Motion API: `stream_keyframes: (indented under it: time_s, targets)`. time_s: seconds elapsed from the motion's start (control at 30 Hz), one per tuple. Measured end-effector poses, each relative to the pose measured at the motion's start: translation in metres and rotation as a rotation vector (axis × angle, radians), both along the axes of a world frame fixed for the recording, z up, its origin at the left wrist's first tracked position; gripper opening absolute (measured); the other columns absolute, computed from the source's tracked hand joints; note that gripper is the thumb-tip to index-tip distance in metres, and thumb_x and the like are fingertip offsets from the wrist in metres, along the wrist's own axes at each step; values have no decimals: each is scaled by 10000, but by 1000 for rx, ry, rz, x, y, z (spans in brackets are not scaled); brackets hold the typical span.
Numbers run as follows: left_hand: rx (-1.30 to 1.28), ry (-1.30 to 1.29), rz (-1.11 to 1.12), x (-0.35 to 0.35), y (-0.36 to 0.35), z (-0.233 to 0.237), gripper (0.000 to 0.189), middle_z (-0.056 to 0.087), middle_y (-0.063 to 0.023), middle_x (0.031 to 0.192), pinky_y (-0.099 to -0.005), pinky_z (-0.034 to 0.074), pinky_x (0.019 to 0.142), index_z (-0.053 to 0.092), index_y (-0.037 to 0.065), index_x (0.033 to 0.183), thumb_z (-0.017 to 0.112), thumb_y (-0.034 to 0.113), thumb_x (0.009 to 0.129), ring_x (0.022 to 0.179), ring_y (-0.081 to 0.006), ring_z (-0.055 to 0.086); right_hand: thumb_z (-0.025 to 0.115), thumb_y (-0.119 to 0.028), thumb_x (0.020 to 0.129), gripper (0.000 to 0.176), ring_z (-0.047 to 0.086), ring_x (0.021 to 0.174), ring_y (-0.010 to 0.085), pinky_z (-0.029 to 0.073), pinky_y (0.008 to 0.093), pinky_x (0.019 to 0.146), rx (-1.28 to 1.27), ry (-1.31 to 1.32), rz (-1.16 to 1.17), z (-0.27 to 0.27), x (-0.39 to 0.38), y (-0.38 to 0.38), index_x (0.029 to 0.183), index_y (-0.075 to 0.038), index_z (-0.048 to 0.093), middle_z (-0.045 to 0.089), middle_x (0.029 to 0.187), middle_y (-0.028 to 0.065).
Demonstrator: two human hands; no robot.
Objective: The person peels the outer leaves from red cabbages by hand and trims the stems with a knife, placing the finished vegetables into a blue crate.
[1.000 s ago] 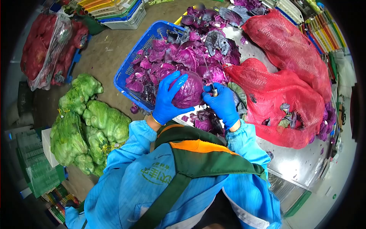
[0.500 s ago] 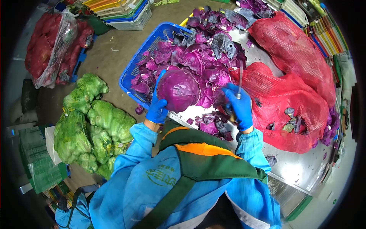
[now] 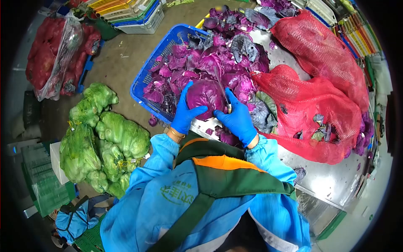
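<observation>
A round red cabbage (image 3: 205,100) is held above the near edge of the blue crate, in front of my body. My blue-gloved left hand (image 3: 187,110) grips it from the left, thumb across its near side. My right hand (image 3: 238,119), also gloved, is closed around a knife (image 3: 229,108) and presses against the cabbage's right side. The blade points away from me along the cabbage and is partly blurred; most of the handle is hidden in the glove. Loose purple leaves (image 3: 210,63) heap up behind the cabbage. Dark outer leaves (image 3: 262,114) lie just right of my right hand.
A blue crate (image 3: 138,80) filled with leaves stands at the left of the metal table (image 3: 323,178). Red mesh sacks (image 3: 310,113) cover the table's right part. Bagged green vegetables (image 3: 121,130) sit on the floor at left. Another person's blue clothing (image 3: 71,222) shows at lower left.
My right hand has moved left with the knife, from beside the mesh sack onto the cabbage. The cabbage and left hand have shifted right. Dark leaves now show beside my right hand.
</observation>
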State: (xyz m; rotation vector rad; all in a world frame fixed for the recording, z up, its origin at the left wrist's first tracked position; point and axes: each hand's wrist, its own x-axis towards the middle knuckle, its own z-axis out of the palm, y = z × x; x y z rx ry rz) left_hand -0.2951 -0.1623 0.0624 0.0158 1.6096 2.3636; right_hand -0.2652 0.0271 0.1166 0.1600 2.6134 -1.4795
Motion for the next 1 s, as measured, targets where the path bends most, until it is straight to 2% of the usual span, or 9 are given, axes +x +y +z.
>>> stream_keyframes:
  time_s: [0.23, 0.33, 0.4, 0.5, 0.63, 0.7, 0.73, 0.9, 1.0]
  targets:
    - [-175, 116, 51, 3, 12, -1, 1001, 440, -108, 1365, -358, 381, 1054, 284, 79, 1444, 859, 101, 625, 1242, -218, 450, 673, -220, 708, 747, 655, 741, 370, 517, 458, 666, 329, 0, 30, -10, 5, -5, 1377, -10, 414, 660, 828, 208]
    - [-375, 263, 77, 4, 10, -4, 1001, 438, -117, 1367, -355, 386, 1052, 288, 89, 1443, 861, 100, 622, 1236, -218, 456, 660, -187, 717, 555, 653, 727, 362, 513, 460, 651, 258, 34, -76, -28, 1, 2, 1250, -76, 549, 655, 796, 193]
    - [-185, 125, 47, 7, 8, -2, 956, 430, -106, 1383, -365, 375, 1063, 285, 93, 1449, 823, 66, 659, 1248, -223, 446, 641, -159, 729, 337, 643, 680, 358, 500, 449, 612, 297, 32, -194, -33, -8, 18, 1064, -116, 637, 641, 730, 190]
    - [170, -167, 31, 15, -3, -8, 901, 420, -92, 1405, -383, 358, 1080, 284, 105, 1456, 769, 40, 700, 1277, -237, 427, 642, -152, 734, 306, 639, 647, 348, 484, 433, 585, 254, 56, -352, -58, -16, 53, 1035, -100, 640, 634, 689, 177]
    - [518, -335, -32, 22, -26, -36, 878, 414, -81, 1417, -394, 340, 1096, 280, 112, 1462, 744, 74, 718, 1309, -248, 400, 688, -197, 776, 441, 656, 664, 256, 486, 394, 604, 82, 43, -349, -36, -17, 63, 1196, -90, 612, 664, 756, 156]
    - [493, -324, -133, 20, -29, -35, 920, 395, -89, 1435, -395, 324, 1107, 267, 97, 1467, 775, 184, 705, 1325, -254, 385, 736, -235, 768, 536, 631, 702, 172, 485, 355, 634, -191, 494, -82, -30, -21, 53, 1262, -96, 581, 674, 829, 139]
    - [492, -325, -136, 18, -29, -31, 920, 395, -89, 1435, -395, 324, 1107, 267, 97, 1467, 775, 184, 705, 1325, -254, 385, 736, -235, 768, 536, 631, 702, 172, 485, 355, 634, -191, 494, -84, -25, -20, 48, 1262, -96, 581, 674, 829, 139]
    - [309, -145, -473, -1, -21, 19, 1078, 374, -92, 1456, -393, 260, 1134, 263, 55, 1466, 850, 327, 603, 1341, -232, 361, 771, -260, 739, 518, 532, 662, 139, 457, 338, 626, -135, -66, 333, 42, -14, 49, 1205, -90, 620, 609, 740, 89]
    - [191, -9, -560, -7, -18, 28, 1118, 373, -94, 1457, -381, 235, 1139, 277, 39, 1459, 870, 361, 568, 1347, -216, 349, 750, -233, 720, 358, 533, 615, 208, 448, 359, 601, -99, -43, 363, 41, -10, 50, 1012, -53, 647, 569, 700, 134]
